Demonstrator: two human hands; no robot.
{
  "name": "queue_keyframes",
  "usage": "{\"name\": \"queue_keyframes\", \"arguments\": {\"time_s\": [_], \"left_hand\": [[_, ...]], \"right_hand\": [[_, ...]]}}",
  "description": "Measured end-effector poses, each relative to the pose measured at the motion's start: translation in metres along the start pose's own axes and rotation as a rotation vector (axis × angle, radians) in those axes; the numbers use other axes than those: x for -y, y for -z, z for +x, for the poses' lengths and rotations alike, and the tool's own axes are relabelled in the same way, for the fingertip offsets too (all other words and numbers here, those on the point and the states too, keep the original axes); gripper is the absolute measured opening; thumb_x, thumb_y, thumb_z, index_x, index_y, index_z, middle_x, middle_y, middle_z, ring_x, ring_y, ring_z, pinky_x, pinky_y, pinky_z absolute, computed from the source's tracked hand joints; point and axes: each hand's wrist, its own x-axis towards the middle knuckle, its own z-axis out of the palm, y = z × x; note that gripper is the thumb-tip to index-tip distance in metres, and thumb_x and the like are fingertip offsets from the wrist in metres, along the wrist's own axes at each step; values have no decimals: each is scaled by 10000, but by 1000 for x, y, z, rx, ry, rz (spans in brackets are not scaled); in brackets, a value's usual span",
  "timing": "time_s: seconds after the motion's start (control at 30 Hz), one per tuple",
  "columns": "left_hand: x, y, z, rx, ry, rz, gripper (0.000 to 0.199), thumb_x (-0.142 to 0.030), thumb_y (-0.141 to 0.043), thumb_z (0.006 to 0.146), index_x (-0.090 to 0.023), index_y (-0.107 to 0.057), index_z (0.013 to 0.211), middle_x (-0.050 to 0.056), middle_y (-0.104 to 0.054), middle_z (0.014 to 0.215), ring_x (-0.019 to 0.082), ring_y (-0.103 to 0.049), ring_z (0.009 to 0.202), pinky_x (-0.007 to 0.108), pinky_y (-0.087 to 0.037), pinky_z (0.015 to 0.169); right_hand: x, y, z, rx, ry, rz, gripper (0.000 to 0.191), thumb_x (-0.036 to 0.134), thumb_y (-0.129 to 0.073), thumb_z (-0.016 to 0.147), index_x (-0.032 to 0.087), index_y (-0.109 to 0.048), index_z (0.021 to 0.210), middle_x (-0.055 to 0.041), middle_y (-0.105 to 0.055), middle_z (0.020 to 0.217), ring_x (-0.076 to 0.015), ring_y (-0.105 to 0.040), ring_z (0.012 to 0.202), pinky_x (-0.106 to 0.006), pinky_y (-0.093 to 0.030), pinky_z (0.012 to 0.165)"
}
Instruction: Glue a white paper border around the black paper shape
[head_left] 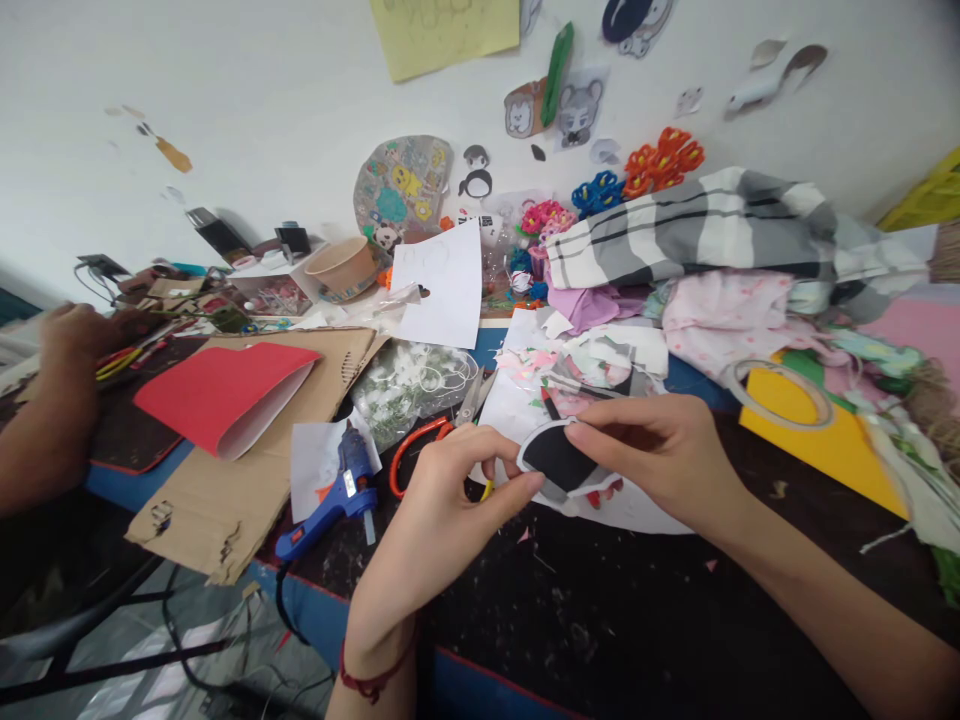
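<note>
Between my two hands I hold up a small black cutout with a pale grey edge (561, 456). My left hand (457, 490) pinches its left side between thumb and fingers. The thumb and fingers of my right hand (649, 445) grip its upper right side. Under and behind it lie a white sheet (637, 515) and a heap of paper scraps (615, 350). Orange-handled scissors (420, 440) rest just beyond my left hand, partly hidden by it. A blue glue gun (330, 510) lies to the left on the table.
Folded red paper (225, 390) lies on cardboard (202, 500) at the left. A tape roll (780, 395) sits on yellow paper (825, 440) at the right, near piled cloth (720, 230). Another person's arm (56, 380) reaches in at far left. The glue gun's cord (281, 600) hangs over the table edge.
</note>
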Motion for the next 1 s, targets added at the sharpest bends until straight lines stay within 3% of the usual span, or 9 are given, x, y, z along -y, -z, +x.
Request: {"name": "queue_keyframes", "arguments": {"time_s": [0.17, 0.37, 0.53, 0.73, 0.9, 1.0], "left_hand": [[1, 1, -1, 1, 1, -7, 153, -255, -628, 921, -196, -621, 779, -28, -550, 729, 126, -469, 712, 273, -359, 665], [2, 2, -1, 16, -1, -10, 174, -250, -588, 951, -204, -647, 795, -21, -611, 770, 125, -501, 739, 262, -377, 684], [3, -1, -1, -3, -7, 9, 60, -251, -665, 897, -218, -663, 846, -25, -576, 754, 135, -496, 730, 270, -380, 674], [0, 1, -4, 4, -41, 78, 100, -240, -618, 926, -210, -640, 833, -14, -592, 770, 137, -499, 722, 273, -381, 665], [-7, -7, 2, -145, -69, 138, 138, -274, -649, 915, -237, -656, 1048, 10, -638, 893, 154, -520, 769, 287, -407, 707], [-10, -13, 7, -199, -86, 90, 52, -246, -658, 905, -227, -670, 952, 2, -656, 856, 146, -521, 739, 285, -420, 704]], "right_hand": [[-1, -1, 0, 18, -71, 57, 143, 280, -703, 858, 228, -773, 744, 34, -680, 559, -71, -567, 366, -147, -455, 338], [-4, 0, -1, 21, -93, 86, 105, 289, -733, 828, 220, -774, 760, 15, -700, 616, -92, -617, 440, -151, -516, 388], [-3, -2, -1, 55, -125, 139, 98, 299, -737, 828, 214, -778, 804, 13, -700, 632, -92, -601, 428, -169, -524, 382], [0, -1, 0, 77, -86, 128, 99, 270, -717, 844, 198, -770, 801, 5, -699, 655, -84, -590, 463, -161, -513, 402], [0, -1, -2, 139, -72, 98, 130, 297, -698, 858, 188, -764, 835, 3, -666, 641, -91, -572, 464, -190, -489, 404], [3, 0, -1, 163, -50, 53, 132, 284, -671, 877, 198, -760, 832, 2, -676, 663, -91, -576, 487, -195, -464, 422]]}}
